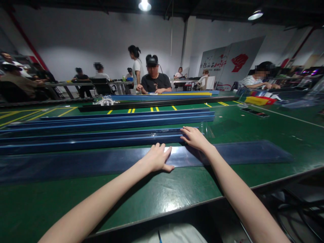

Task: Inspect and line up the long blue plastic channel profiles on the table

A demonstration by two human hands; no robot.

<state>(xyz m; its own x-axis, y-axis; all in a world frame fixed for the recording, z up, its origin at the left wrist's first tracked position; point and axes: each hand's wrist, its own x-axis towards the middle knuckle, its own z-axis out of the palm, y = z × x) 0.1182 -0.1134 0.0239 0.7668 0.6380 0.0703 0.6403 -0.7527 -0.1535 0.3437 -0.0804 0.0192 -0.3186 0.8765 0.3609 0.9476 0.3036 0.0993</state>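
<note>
A long, flat, clear plastic sleeve (243, 153) with a bluish tint lies across the table in front of me. My left hand (158, 158) rests on it with the fingers spread and the thumb apart, holding nothing. Just behind the sleeve lies a long blue channel strip (121, 140), running off to the left. Around the right end of this strip my right hand (194, 137) is closed, fingers over the far edge and thumb on the near side. Some clear film (208, 130) sticks out beyond that end.
More blue strips (126, 119) lie behind, then a long black strip (162, 102) and yellow tape lines on the green table (253, 131). A phone (254, 112) and a yellow-and-red tray (260, 100) are at right. A person in black (156, 81) sits opposite.
</note>
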